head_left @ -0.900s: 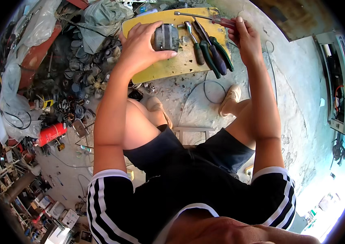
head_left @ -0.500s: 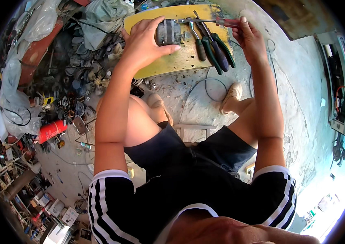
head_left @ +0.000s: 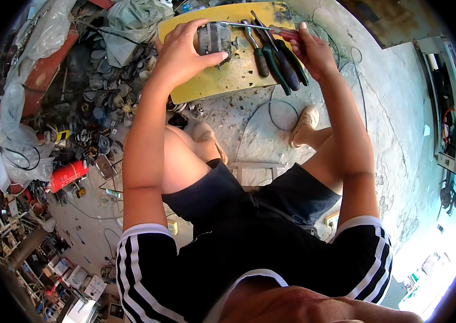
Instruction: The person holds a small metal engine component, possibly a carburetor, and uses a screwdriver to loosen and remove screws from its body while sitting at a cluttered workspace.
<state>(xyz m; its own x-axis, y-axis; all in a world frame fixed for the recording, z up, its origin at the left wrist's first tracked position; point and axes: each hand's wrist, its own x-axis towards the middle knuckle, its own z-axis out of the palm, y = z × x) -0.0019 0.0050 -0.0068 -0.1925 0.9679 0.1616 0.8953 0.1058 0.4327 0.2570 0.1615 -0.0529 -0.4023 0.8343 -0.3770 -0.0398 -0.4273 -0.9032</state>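
Observation:
My left hand grips a grimy grey cylindrical part, like a small motor with metal bands, on a yellow board. In my right hand is a screwdriver with a clear red handle; its long shaft runs left to the top right of the cylinder, where the tip appears to touch. Beneath that shaft lie a tool with a dark green handle, a screwdriver with a dark purple handle and green-handled pliers, side by side on the board.
Scrap metal parts, plastic sheeting and a red cylinder crowd the left. A loose cable lies on the concrete floor by my shoes. An open metal cabinet stands at the right, below a rusty panel.
My right hand has moved left with the screwdriver, bringing its tip onto the cylinder. My left hand and the cylinder have shifted slightly in the view, as has the board.

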